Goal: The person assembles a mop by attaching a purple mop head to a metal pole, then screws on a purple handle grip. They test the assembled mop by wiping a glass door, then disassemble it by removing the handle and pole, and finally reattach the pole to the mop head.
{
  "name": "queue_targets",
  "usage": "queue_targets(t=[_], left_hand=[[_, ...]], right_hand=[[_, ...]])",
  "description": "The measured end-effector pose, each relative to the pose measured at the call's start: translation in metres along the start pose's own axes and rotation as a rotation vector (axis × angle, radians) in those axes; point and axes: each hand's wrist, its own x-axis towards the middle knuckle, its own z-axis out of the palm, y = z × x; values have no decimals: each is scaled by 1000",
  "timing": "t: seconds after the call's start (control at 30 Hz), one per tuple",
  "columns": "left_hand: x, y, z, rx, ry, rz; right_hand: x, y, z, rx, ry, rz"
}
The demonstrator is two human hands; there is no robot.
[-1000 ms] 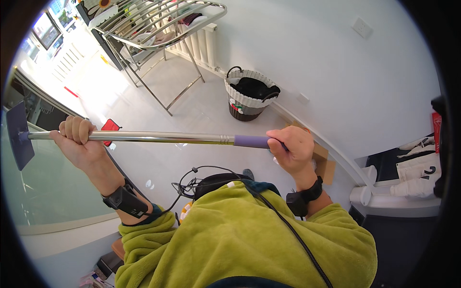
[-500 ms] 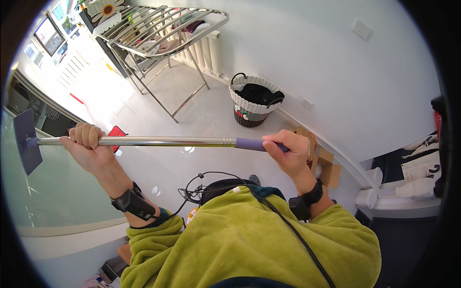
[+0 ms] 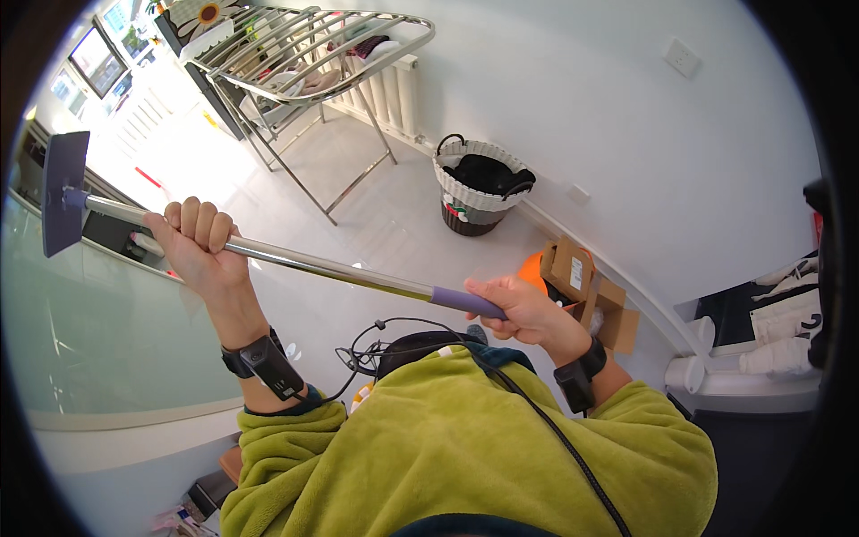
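A flat mop with a shiny metal pole slants across in front of me, its far left end higher than its right end. My left hand is closed around the pole, a short way from the flat purple-grey mop head. On the purple grip at the other end, my right hand is closed, with the thumb lying along its top. The mop head stands on edge, off the floor, beside the greenish glass panel. Whether it touches the panel, I cannot tell.
A metal drying rack with laundry stands at the back by a white radiator. Right of it is a woven basket holding dark cloth. Open cardboard boxes and something orange lie by the wall. A black cable hangs over my front.
The mop head and my left hand have risen, so the pole has gone from nearly level to slanted. My right hand has shifted slightly left and down with the grip.
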Motion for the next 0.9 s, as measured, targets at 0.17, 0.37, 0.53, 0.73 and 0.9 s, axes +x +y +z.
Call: queue_targets(t=[0.17, 0.37, 0.53, 0.73, 0.9], left_hand=[[6, 4, 2, 65, 4, 9], [9, 18, -9, -84, -30, -89], [14, 26, -18, -248, -15, -177], [14, 24, -26, -392, -35, -227], [9, 21, -30, -457, 40, -209]], right_hand=[[-1, 12, -3, -58, 93, -303], [-5, 9, 2, -628, 144, -1253], [-22, 10, 26, -721, 146, -1470], [-37, 20, 54, -384, 102, -1182], [-46, 8, 58, -437, 32, -1214]])
